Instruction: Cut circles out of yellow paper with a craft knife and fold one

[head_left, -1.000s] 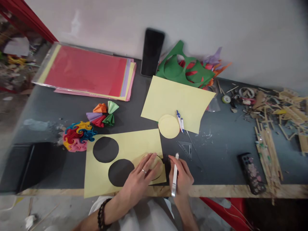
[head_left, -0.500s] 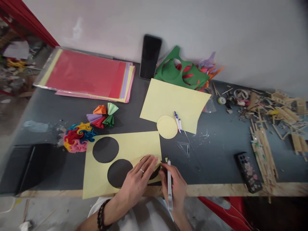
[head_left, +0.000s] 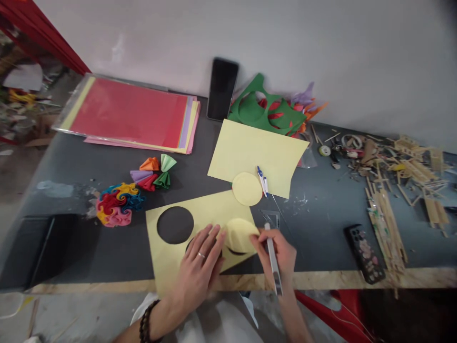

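Note:
My left hand (head_left: 200,267), a ring on one finger, lies with its fingers stretched over a yellow paper sheet (head_left: 209,206). Round holes are cut in this sheet, one of them partly under my hand. In my right hand (head_left: 283,250) is a utility knife (head_left: 273,264), its handle slanting down toward me. The same hand's fingertips pinch the right edge of a yellow paper disc (head_left: 240,233), which is lifted and tilted over its hole. Another yellow disc (head_left: 247,188) rests at the sheet's upper edge, beside a blue-and-white compass (head_left: 262,180).
Behind lie another yellow sheet (head_left: 250,147), green paper scraps (head_left: 266,112) and a leaning phone (head_left: 223,89). At left are packaged coloured paper (head_left: 132,112), folded pieces (head_left: 152,172) and curled paper (head_left: 119,205). A patterned phone (head_left: 364,252) and wood strips (head_left: 387,224) lie right.
The disc has come up out of the sheet in my right hand, which moved right with the knife. The sheet has turned and shifted right; my left hand moved slightly left.

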Demonstrator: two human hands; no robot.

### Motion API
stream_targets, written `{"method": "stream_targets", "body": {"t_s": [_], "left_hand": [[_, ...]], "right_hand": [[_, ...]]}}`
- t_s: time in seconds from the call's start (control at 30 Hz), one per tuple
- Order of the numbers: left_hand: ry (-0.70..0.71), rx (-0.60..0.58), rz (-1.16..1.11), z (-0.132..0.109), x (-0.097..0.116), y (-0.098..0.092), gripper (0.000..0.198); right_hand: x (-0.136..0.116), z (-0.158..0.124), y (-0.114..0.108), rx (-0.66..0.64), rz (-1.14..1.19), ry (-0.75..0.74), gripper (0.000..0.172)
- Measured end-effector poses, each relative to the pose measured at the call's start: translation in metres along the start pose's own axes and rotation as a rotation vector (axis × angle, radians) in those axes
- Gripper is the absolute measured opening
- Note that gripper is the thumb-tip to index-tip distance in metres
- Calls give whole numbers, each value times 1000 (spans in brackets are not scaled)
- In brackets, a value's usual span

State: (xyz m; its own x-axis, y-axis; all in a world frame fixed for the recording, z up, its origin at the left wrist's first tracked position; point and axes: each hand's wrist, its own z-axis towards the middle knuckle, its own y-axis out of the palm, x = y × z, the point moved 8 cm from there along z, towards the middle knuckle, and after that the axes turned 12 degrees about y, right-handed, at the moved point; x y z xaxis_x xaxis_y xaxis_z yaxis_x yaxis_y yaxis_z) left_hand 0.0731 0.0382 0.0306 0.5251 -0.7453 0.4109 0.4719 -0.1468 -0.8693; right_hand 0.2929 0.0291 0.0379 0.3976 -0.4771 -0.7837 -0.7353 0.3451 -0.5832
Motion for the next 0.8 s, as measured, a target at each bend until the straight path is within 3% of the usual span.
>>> {"method": "stream_targets", "body": {"t_s": [0.07,0.2,0.47,0.67,0.8], "left_hand": [[-54,-60,104,-1,-8,8,72],[-36,-131,228,-7,-14,19,65],[127,-136,262,-7,11,14,60],[154,-209,244,-1,14,42,60],[179,-188,260,-7,14,37,57]], "right_hand": [[-7,22,-9,14,39,9,30],[-20,50,-9,-103,64,4,33],[-22,35,9,-148,-15,-14,30],[-17,41,2,-109,-82,-25,31],[-17,48,-11,-41,-88,-54,30]]}}
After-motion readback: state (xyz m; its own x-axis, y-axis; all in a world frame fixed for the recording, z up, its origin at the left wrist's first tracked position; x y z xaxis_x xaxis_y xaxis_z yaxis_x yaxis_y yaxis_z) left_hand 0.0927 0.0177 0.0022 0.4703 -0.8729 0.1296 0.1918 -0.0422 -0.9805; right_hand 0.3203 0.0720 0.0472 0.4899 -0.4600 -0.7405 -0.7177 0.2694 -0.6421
